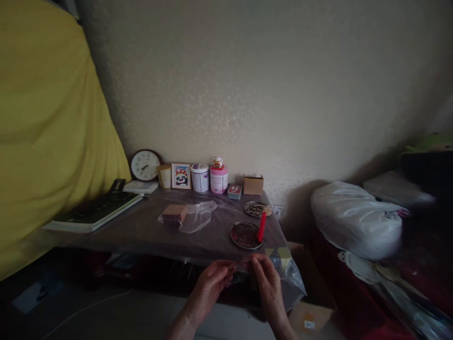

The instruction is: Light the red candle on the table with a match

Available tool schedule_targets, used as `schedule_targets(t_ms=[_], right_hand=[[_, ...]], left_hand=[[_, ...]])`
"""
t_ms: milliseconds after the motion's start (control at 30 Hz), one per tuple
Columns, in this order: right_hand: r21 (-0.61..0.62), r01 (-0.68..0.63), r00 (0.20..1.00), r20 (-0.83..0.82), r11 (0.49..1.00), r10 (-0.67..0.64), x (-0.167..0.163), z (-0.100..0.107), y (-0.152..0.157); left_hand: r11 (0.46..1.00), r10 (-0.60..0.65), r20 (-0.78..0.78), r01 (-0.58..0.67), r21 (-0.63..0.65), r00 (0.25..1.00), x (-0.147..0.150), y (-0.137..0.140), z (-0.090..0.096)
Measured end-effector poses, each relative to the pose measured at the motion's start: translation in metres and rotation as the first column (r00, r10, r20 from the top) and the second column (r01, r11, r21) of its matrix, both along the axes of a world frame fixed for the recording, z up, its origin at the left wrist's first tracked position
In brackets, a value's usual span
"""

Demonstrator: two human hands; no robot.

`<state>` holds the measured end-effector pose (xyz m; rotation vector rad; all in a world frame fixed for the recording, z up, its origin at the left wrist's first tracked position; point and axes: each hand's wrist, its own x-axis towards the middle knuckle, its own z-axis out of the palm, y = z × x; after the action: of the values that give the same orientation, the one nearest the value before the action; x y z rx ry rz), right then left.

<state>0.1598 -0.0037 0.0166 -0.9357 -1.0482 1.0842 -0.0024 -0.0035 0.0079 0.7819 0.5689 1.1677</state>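
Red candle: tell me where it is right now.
In the head view, right of centre, the red candle stands at the right side of the nearer round plate, just beyond the right hand.

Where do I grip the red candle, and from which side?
Probably mid-shaft, coming from the right with the right hand: the candle is slim, stands nearly upright at the near plate's right edge, and the far plate sits close behind.

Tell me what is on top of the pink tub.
A small white-and-red figurine stands on top of the pink tub. The surface directly beneath it cannot be seen.
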Motion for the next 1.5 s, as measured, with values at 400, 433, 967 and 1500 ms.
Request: schedule_targets(t_ms=[400,433,967,1500], right_hand=[[0.408,-0.037,0.717,0.647,0.912,-0.260,0.000,-0.005,-0.006],[0.423,-0.045,0.703,0.657,0.905,-0.272,0.001,-0.005,-0.005],[0.549,-0.060,0.601,0.686,0.833,-0.409,0.004,-0.004,-0.003],[0.497,-0.064,0.616,0.702,0.866,-0.357,0.005,-0.004,-0.002]], left_hand=[[0.997,0.015,0.049,-0.019,0.079,0.999,0.007,0.002,0.003],[0.996,0.012,0.044,-0.016,0.086,0.999,0.007,0.002,0.003],[0.996,0.008,0.045,-0.012,0.087,0.999,0.005,0.002,0.001],[0.991,0.043,-0.001,-0.043,0.127,0.999,0.007,0.006,-0.008]])
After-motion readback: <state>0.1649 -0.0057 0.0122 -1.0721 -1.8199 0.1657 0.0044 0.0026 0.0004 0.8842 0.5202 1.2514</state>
